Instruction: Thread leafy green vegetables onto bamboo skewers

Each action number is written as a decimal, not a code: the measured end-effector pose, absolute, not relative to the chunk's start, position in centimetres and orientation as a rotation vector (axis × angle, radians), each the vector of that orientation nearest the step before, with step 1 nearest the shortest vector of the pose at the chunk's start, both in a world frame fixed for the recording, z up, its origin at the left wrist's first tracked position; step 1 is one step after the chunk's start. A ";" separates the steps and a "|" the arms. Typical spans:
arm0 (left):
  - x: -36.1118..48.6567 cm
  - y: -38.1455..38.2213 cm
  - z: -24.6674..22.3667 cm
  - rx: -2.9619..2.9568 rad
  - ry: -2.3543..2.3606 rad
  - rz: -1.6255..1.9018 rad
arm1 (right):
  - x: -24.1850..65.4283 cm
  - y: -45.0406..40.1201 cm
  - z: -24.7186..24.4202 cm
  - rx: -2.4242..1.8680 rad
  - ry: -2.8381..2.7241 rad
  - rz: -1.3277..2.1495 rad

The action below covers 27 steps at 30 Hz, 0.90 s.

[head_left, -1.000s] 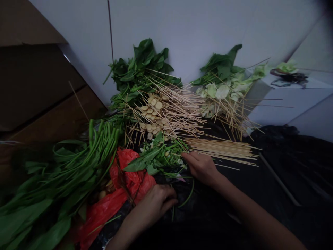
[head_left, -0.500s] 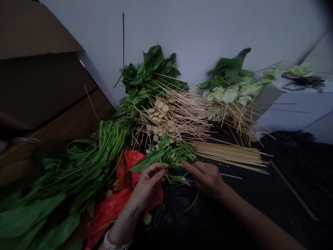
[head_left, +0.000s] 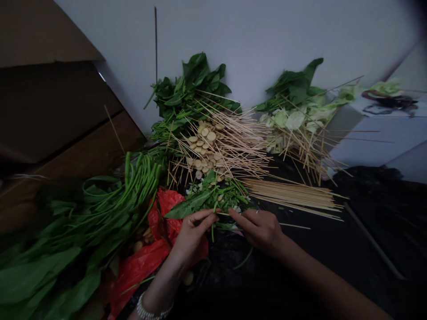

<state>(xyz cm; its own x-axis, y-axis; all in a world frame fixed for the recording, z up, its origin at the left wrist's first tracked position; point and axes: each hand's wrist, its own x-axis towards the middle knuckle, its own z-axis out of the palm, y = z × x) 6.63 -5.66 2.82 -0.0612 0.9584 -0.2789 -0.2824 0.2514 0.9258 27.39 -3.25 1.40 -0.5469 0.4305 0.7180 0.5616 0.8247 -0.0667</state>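
Observation:
My left hand (head_left: 196, 226) pinches a thin green stem (head_left: 213, 231) between thumb and fingertips. My right hand (head_left: 262, 226), with a ring, is closed just to the right, and a thin pale stick (head_left: 223, 214) runs between the two hands. Whether the stick passes through the stem is too small to tell. Just beyond the fingertips lies a heap of cut greens (head_left: 227, 195). A row of bare wooden skewers (head_left: 293, 195) lies behind my right hand. Red plastic (head_left: 143, 262) spreads to the left of my left hand.
Sticks with round pale slices (head_left: 207, 138) are piled at the centre back. Leafy greens (head_left: 200, 80) stand behind them. Skewered pale leaves (head_left: 295, 120) sit at the back right. Long-stemmed greens (head_left: 116, 222) fill the left. Cardboard (head_left: 50, 102) is at the upper left; black plastic (head_left: 376, 213) lies right.
My hands have come closer together, and a pale stick now shows between them. The green stem at my left fingertips hangs more upright. The view has shifted slightly.

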 end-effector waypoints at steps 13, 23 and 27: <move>6.6 -5.7 2.2 0.786 1.144 1.217 | 27.2 -3.3 1.2 -0.755 -2.252 -0.259; 6.3 -5.3 1.6 0.883 1.185 1.231 | 27.2 -3.4 0.9 -0.787 -2.284 -0.274; 6.6 -5.4 1.8 0.829 1.180 1.277 | 27.1 -3.3 0.9 -0.789 -2.271 -0.276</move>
